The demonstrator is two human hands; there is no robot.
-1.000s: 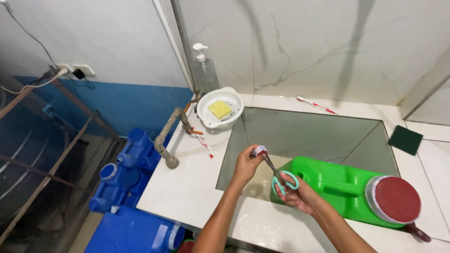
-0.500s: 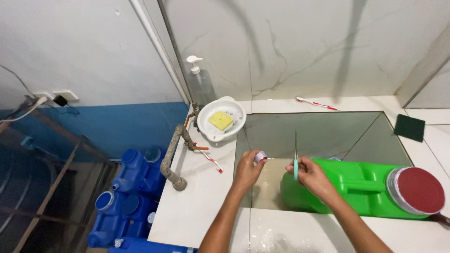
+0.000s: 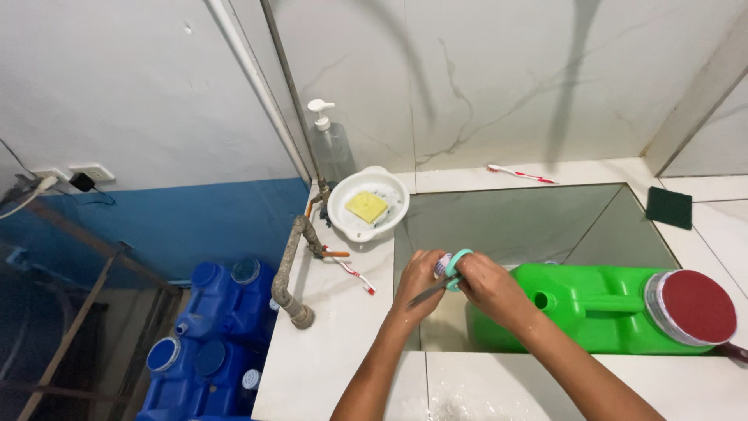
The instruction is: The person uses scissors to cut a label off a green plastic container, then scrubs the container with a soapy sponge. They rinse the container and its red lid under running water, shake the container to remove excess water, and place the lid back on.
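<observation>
Over the sink's (image 3: 514, 214) left edge: left hand (image 3: 417, 282) clamped on a small cap (image 3: 442, 265); right hand (image 3: 489, 290) closed round teal scissors (image 3: 450, 274), blades pointing left across the left hand. Just right, a green jug (image 3: 592, 308) lying on its side w/ a red lid (image 3: 697, 308). Desk (image 3: 335, 343) to the left.

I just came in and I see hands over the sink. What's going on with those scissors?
A person is standing at a white counter with a sunken sink. Their left hand holds a small cap-like thing, too small to make out. Their right hand holds teal-handled scissors right up against it. A green jug lies on its side in the sink, its spout open. A white bowl with a yellow sponge and a soap pump bottle sit behind.
</observation>
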